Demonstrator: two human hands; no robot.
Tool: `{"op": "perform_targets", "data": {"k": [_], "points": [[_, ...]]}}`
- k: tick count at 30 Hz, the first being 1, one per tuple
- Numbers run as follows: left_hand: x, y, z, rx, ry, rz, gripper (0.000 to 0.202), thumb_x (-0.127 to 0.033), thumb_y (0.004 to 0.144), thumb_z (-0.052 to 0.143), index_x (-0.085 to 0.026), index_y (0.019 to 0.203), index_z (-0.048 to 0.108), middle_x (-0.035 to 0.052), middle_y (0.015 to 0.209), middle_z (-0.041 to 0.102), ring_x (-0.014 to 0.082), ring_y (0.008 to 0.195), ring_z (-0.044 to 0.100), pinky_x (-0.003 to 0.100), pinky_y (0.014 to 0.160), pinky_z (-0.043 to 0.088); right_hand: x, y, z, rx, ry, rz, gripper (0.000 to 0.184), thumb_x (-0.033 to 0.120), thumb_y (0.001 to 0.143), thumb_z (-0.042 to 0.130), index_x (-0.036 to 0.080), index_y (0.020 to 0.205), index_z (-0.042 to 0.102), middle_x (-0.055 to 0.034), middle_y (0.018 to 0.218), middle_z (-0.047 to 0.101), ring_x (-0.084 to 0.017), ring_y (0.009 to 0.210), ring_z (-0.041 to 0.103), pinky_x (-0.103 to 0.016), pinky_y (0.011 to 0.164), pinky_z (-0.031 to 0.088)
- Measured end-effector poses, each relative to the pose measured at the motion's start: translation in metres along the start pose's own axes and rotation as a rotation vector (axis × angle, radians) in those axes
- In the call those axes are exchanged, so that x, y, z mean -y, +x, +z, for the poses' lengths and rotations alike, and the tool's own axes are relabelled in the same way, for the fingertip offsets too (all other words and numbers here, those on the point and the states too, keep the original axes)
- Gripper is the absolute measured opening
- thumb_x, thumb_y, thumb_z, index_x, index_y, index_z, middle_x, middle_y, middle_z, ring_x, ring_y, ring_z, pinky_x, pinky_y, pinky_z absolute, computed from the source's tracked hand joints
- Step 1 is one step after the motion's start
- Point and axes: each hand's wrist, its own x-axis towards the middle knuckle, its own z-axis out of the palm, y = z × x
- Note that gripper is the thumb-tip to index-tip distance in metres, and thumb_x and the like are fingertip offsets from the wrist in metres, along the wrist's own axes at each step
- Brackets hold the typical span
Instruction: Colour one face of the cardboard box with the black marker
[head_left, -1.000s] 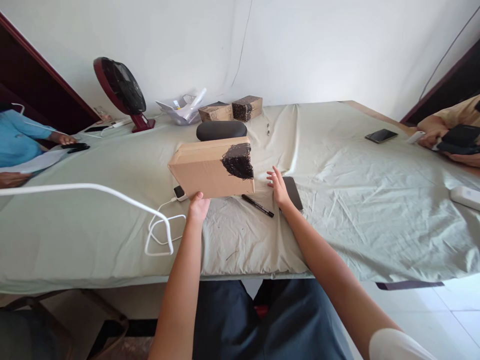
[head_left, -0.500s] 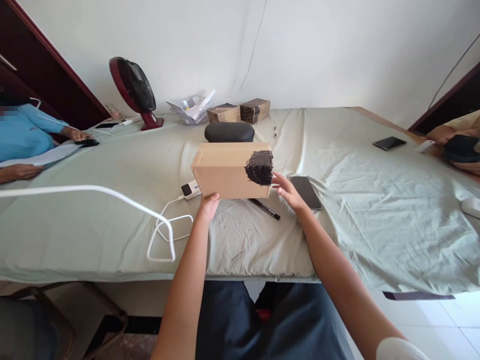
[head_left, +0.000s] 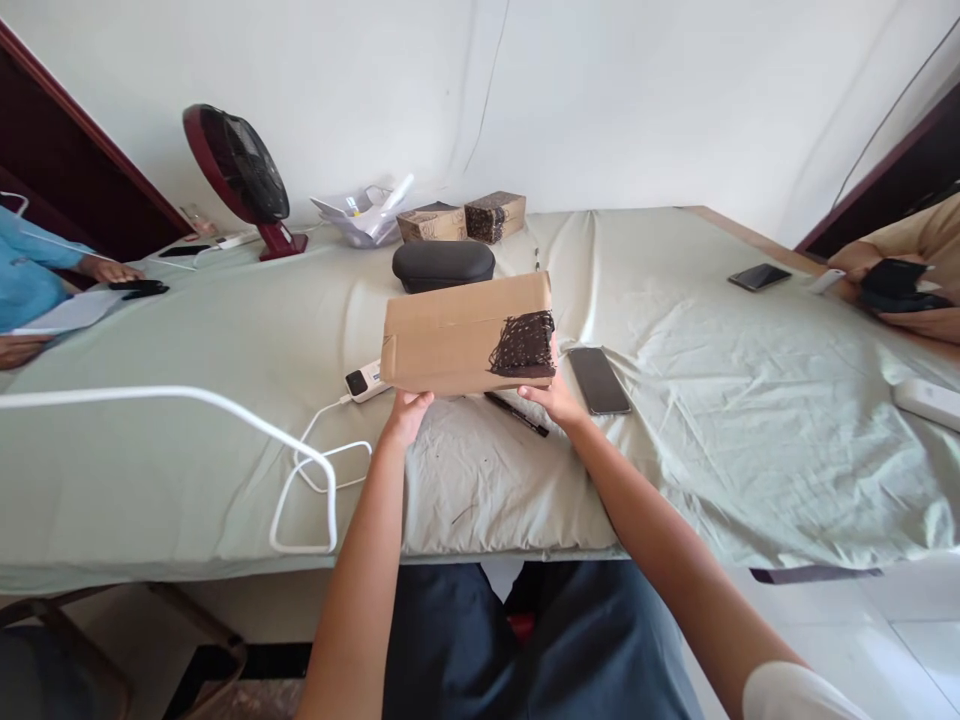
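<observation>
A brown cardboard box (head_left: 442,345) with black scribble over its right end is held up above the table. My left hand (head_left: 409,413) grips its lower left corner, thumb at the front edge and the other fingers hidden beneath. At the lower right corner, my right hand (head_left: 553,398) has closed on the box, with its thumb on the near side and fingers mostly behind. Below the box lies a black marker (head_left: 525,417), partly covered by it. A dark phone (head_left: 600,381) rests just right of my right hand.
Behind the box sit a black case (head_left: 442,264) and two scribbled cardboard boxes (head_left: 495,217). A white device (head_left: 365,382) with a cable (head_left: 330,490) lies left. A fan (head_left: 244,180) and plastic basket (head_left: 360,222) stand at the back. People sit at both sides.
My right hand has moved from open beside the box to gripping its right end. The box has tilted, and its scribbled face shows differently. The whole view has shifted slightly.
</observation>
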Motion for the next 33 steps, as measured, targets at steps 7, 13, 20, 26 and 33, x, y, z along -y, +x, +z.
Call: {"op": "perform_targets", "data": {"k": [7, 13, 20, 26, 33], "points": [[0.012, -0.003, 0.001, 0.091, 0.078, -0.093, 0.094, -0.058, 0.042, 0.104, -0.024, 0.124, 0.074, 0.0144, 0.106, 0.08, 0.0417, 0.118, 0.072, 0.063, 0.114, 0.047, 0.004, -0.007, 0.002, -0.008, 0.036, 0.106, 0.11, 0.089, 0.06, 0.083, 0.028, 0.149, 0.063, -0.0119, 0.14, 0.073, -0.039, 0.135, 0.065, -0.062, 0.124, 0.045], [0.001, -0.003, 0.003, 0.065, 0.114, 0.132, 0.12, -0.072, 0.041, 0.1, -0.032, 0.147, 0.061, 0.0178, 0.156, 0.059, 0.0402, 0.146, 0.055, 0.052, 0.118, 0.047, 0.025, -0.004, 0.006, -0.12, 0.042, 0.002, 0.11, 0.079, 0.06, 0.09, 0.027, 0.151, 0.058, -0.0123, 0.145, 0.069, -0.039, 0.143, 0.058, -0.059, 0.126, 0.045], [-0.009, -0.008, -0.009, 0.238, 0.528, 0.322, 0.126, -0.042, 0.05, 0.106, -0.029, 0.16, 0.046, 0.0174, 0.161, 0.051, 0.0432, 0.151, 0.049, 0.054, 0.125, 0.041, 0.03, -0.005, 0.007, -0.038, -0.009, -0.013, 0.129, 0.09, 0.048, 0.086, 0.028, 0.156, 0.052, -0.013, 0.154, 0.063, -0.04, 0.151, 0.052, -0.055, 0.127, 0.043], [-0.009, -0.017, 0.004, 0.008, 0.651, 0.548, 0.136, -0.029, 0.041, 0.107, -0.035, 0.158, 0.039, 0.0126, 0.162, 0.034, 0.0455, 0.159, 0.028, 0.051, 0.122, 0.044, 0.017, 0.001, 0.01, -0.02, -0.036, -0.072, 0.129, 0.084, 0.062, 0.087, 0.029, 0.167, 0.036, -0.0144, 0.165, 0.051, -0.037, 0.155, 0.046, -0.054, 0.132, 0.035], [0.005, -0.007, 0.009, -0.185, 0.817, 0.796, 0.153, -0.044, 0.033, 0.11, -0.02, 0.161, 0.029, 0.0237, 0.157, 0.026, 0.0503, 0.156, 0.026, 0.064, 0.133, 0.022, 0.006, -0.002, 0.039, 0.053, -0.04, -0.111, 0.162, 0.08, 0.06, 0.092, 0.033, 0.174, -0.013, -0.0155, 0.184, 0.008, -0.035, 0.17, 0.016, -0.055, 0.136, 0.025]]}}
